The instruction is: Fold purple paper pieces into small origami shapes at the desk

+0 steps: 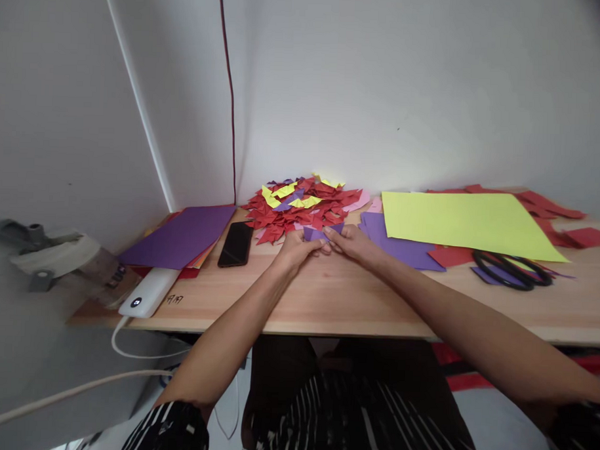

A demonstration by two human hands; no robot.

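Between my two hands is a small folded piece of purple paper [311,234], held just above the wooden table. My left hand [299,246] grips its left side, the thumb pressed along it. On the other side my right hand [349,240] pinches it between thumb and fingers. The fingers partly cover the paper, so its exact fold is hard to make out. Right behind my hands lies a heap of folded paper pieces [280,218], mostly red, with some yellow, purple and pink ones on top.
A black phone [235,244] lies left of my hands, near stacked purple sheets [181,237], a white power bank [150,293] and a clear bottle [94,270]. To the right are purple paper [407,251], a yellow sheet [467,224], black-handled scissors [505,275] and red pieces [587,237].
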